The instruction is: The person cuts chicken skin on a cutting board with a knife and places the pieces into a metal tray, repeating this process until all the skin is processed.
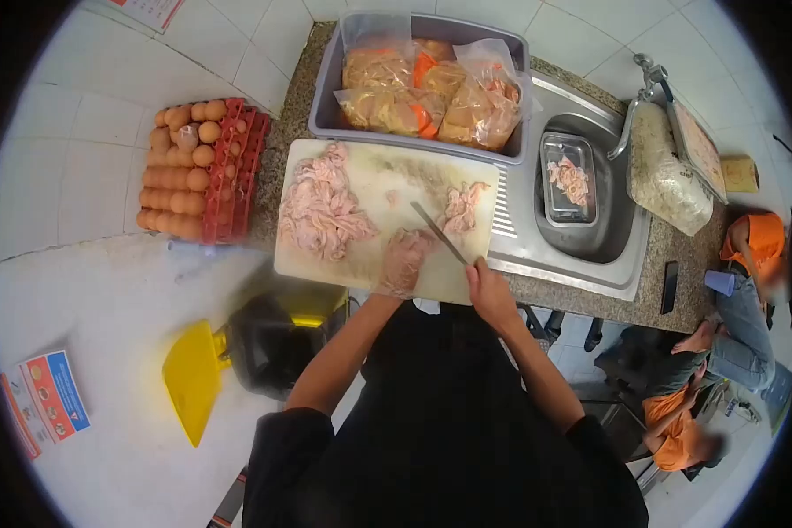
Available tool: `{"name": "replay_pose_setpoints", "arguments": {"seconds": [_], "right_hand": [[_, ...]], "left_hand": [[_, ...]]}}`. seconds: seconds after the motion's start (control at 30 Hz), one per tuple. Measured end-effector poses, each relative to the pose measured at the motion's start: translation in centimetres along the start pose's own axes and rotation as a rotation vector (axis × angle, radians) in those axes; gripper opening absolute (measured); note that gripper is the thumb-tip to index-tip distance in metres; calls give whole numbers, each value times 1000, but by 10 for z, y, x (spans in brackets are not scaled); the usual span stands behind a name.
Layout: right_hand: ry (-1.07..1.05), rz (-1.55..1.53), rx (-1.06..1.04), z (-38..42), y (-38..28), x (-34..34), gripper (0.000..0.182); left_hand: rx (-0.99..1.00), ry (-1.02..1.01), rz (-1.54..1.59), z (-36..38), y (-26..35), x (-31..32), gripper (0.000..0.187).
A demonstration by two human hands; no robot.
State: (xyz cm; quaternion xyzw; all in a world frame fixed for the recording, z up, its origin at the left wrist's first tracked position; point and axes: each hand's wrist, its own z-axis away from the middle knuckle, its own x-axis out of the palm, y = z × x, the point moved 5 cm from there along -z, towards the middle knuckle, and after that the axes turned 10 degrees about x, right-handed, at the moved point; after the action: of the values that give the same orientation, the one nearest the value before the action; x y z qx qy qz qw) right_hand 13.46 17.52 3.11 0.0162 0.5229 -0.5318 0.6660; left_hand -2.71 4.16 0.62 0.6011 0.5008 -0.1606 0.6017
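Note:
My left hand (403,261), in a clear plastic glove, presses down on a piece of raw chicken at the near edge of a white cutting board (387,180). My right hand (488,290) grips a knife (440,234) whose blade points up and left, right beside the gloved hand. A large pile of pale raw chicken pieces (319,209) lies on the left of the board. A smaller heap of chicken (463,208) sits on the board's right side.
A grey tub (326,106) of bagged marinated meat stands behind the board. The steel sink (620,233) holds a small tray of chicken (568,180). Red egg trays (198,167) stack at left. A yellow dustpan (192,378) and bin are below. Two people in orange sit at right.

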Motion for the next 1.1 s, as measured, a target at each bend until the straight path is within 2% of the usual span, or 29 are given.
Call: {"name": "replay_pose_setpoints", "arguments": {"seconds": [0.03,0.13,0.23,0.3,0.4,0.5,0.57,0.63,0.77,0.87,0.93,0.97,1.07,1.1], "right_hand": [[75,-40,-37,22,10,-8,30],[63,-56,-8,23,33,-29,32],[-19,24,-5,-14,-15,-11,36],[20,-33,-120,-53,-50,2,37],[47,41,-94,-36,-48,-3,34],[44,29,-8,18,24,-20,32],[25,49,-10,16,35,-17,32],[-12,50,-16,-9,15,-6,32],[26,-60,-196,-71,-89,7,36],[105,-128,-273,-60,-74,6,35],[43,44,-97,-28,-34,-7,34],[39,53,-76,-13,-7,-8,33],[36,72,-88,16,30,-18,34],[38,73,-100,20,26,-23,34]], "left_hand": [[8,25,-8,3,10,-9,23],[69,133,10,-21,5,1,20],[94,187,43,-17,8,-15,18],[105,190,78,-20,10,-14,17],[96,138,84,-21,4,-11,19],[122,145,40,-17,8,-15,20],[191,164,0,-22,19,-28,19],[155,178,50,-18,14,-19,16],[89,170,-6,-4,-7,14,15],[158,245,127,-8,-1,-4,16],[199,277,125,-12,0,-13,13],[214,294,125,-11,1,-15,12],[48,288,-105,-4,-13,6,11],[-31,299,2,-7,-15,-3,9]]}}
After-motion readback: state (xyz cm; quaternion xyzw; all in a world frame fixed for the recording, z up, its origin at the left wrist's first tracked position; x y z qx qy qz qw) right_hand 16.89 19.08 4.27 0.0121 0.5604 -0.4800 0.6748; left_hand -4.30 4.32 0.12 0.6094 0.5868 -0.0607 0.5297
